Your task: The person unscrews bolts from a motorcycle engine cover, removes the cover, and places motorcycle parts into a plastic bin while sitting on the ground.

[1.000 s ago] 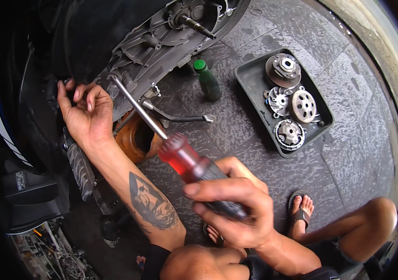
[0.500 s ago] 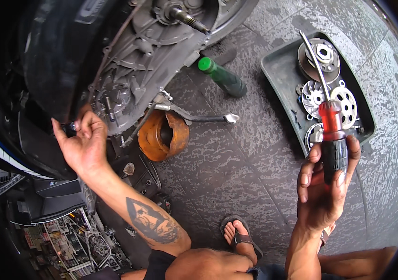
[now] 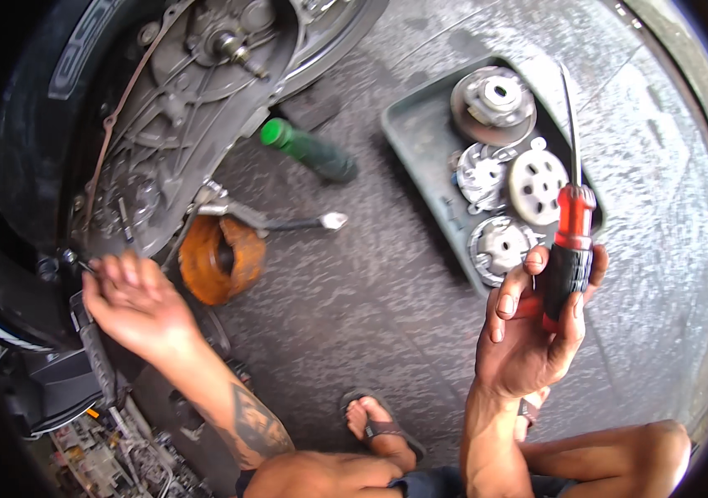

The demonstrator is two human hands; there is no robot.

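My right hand [image 3: 528,315] holds a screwdriver [image 3: 571,224] upright, with fingers and thumb around its red-and-black handle and the long metal shaft pointing up. My left hand [image 3: 142,307] is palm up below the opened engine case [image 3: 175,108], its fingers loosely bent and apart, slightly blurred. Beside its fingertips is a small dark bolt-like part [image 3: 70,256] at the case's lower edge; whether they touch I cannot tell. Past the screwdriver stands a grey tray [image 3: 424,178] with a pulley and clutch assembly [image 3: 495,104], a finned disc [image 3: 482,176] and a pale holed disc [image 3: 538,187].
A green-capped bottle [image 3: 308,151] lies or stands on the tiled floor near a metal lever with a dark grip [image 3: 304,222]. Under the case is a rusty orange ring [image 3: 221,259]. Loose parts [image 3: 113,452] crowd the lower left. My sandalled foot [image 3: 379,425] is at the bottom.
The view has shifted so that the engine, bottle and tray sit further left. My left hand has drawn down from the dark bodywork and its fingers have loosened. The screwdriver is still in my right hand.
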